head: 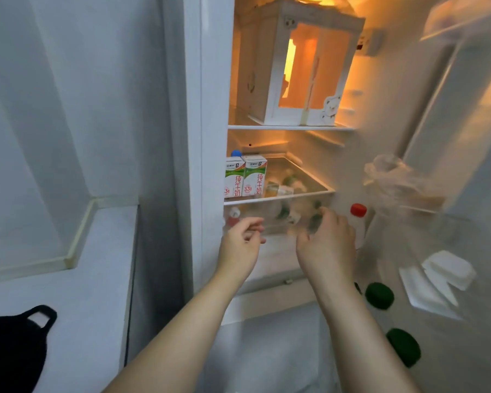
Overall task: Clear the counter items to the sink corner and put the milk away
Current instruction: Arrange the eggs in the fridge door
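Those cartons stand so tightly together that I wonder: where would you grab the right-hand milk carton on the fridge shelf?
Likely near its top, pinching front and back faces, reaching straight in from the open front. The right milk carton stands upright at the front edge of the glass shelf, its left side close against the left milk carton, so squeezing the sides looks cramped.

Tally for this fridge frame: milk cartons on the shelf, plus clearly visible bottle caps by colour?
Milk cartons: 2
Green caps: 2
Red cap: 1
Blue cap: 1
Total: 6
Not counted: a dark sliver beside the right forearm and the blurred items in the clear drawer, which are too unclear to identify.
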